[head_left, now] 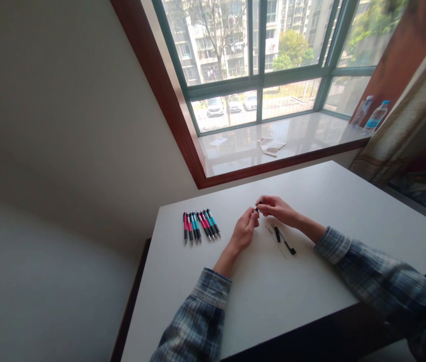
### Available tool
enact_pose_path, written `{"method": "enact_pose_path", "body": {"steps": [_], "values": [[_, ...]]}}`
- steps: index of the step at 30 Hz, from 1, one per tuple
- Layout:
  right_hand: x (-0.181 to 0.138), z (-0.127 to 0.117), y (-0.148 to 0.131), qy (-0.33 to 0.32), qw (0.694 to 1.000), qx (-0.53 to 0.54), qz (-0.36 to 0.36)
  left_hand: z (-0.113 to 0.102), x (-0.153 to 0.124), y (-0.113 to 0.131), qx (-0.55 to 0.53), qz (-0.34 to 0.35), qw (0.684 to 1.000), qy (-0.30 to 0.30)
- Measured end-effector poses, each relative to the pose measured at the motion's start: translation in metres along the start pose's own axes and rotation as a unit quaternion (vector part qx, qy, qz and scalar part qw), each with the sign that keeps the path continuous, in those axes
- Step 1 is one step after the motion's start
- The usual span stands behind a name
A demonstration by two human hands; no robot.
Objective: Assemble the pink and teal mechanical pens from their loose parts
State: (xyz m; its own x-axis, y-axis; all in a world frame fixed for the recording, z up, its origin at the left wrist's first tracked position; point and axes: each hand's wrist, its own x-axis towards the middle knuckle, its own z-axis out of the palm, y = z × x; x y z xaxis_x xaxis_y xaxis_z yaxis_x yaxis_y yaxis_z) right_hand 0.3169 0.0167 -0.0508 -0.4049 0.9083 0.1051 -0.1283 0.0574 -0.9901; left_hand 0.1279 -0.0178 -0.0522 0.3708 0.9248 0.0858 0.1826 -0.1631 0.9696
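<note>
My left hand [243,231] and my right hand [276,209] meet above the white table [296,286], fingers pinched together. Between their fingertips is a small dark pen part [257,208], mostly covered, so its exact shape cannot be made out. Just below the right hand lie loose pen pieces: a short black grip [277,234], a longer black piece with a wider end [292,250] and thin rods [281,250]. Left of my left hand, several pens [201,226] with pink or blue barrels and black grips lie side by side in a row.
The table's far edge runs along a window sill [235,156] with papers [271,147] on it. Two plastic bottles [377,116] stand at the sill's right end, near a curtain [405,110]. A plain wall [66,151] rises on the left.
</note>
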Motion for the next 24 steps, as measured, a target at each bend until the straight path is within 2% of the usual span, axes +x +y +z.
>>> {"method": "enact_pose_path", "body": {"steps": [3,7,18,24], "values": [[-0.0005,-0.0010,0.0016,-0.003,0.999,0.030,0.016,0.0001,0.0014,-0.0007,-0.024,-0.001,1.000,0.004],[0.0003,-0.0020,0.0035,0.010,1.000,0.013,0.016,0.0019,0.0012,-0.0020,-0.032,-0.011,0.999,0.010],[0.0015,0.0019,-0.0008,0.016,0.998,-0.052,-0.025,0.0004,-0.0002,-0.0071,0.078,0.030,0.996,-0.006],[0.0004,0.0021,0.0008,0.012,0.999,-0.033,-0.022,0.0000,-0.0011,-0.0046,0.067,0.039,0.997,-0.007]]}}
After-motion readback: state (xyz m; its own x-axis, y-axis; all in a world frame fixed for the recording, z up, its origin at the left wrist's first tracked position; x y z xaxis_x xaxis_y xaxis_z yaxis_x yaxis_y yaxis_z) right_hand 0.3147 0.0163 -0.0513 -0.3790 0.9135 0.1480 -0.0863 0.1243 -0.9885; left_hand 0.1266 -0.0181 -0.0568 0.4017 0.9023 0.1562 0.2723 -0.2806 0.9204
